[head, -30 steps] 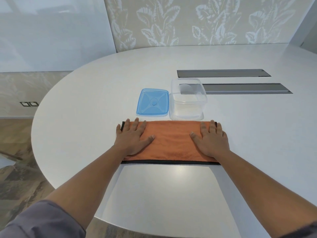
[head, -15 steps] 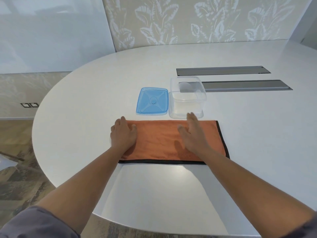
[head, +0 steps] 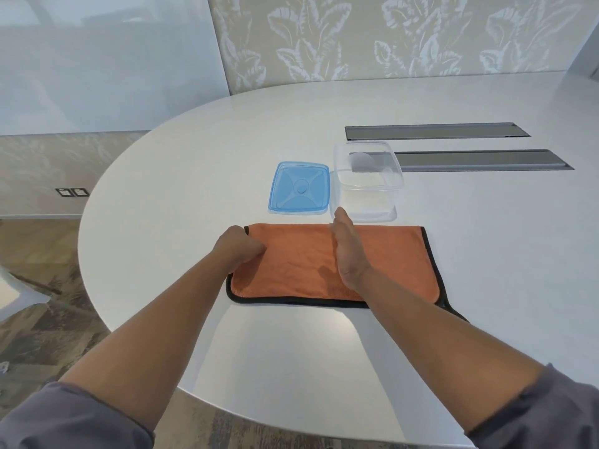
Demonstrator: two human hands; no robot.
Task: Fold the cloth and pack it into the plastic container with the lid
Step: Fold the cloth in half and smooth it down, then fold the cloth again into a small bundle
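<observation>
While the orange cloth (head: 324, 264) lies folded into a long band on the white surface (head: 453, 254), its black-trimmed edge running along the near side and up the right end, both hands rest on it. The left hand (head: 238, 247) sits at the cloth's left end with its fingers curled under into a loose fist; the fingertips are hidden, so I cannot tell whether they pinch the fabric or only press on it. The right hand (head: 346, 251) stands on its edge across the middle of the cloth, fingers straight and held together, pointing away from the person, gripping nothing; its fingertips reach the cloth's far edge, just in front of the container. The clear plastic container (head: 368, 183) stands upright and open just beyond the cloth's far edge, right of centre, with nothing inside it. The blue lid (head: 299, 188) lies flat just beside the container on its left, their edges touching or nearly so, and close to the cloth's far edge. Behind the container two long grey panels (head: 437, 131) are set into the surface, one farther back than the other, the nearer one partly seen through the container's wall. Grey sleeves (head: 74, 419) cover both forearms near the bottom corners.
</observation>
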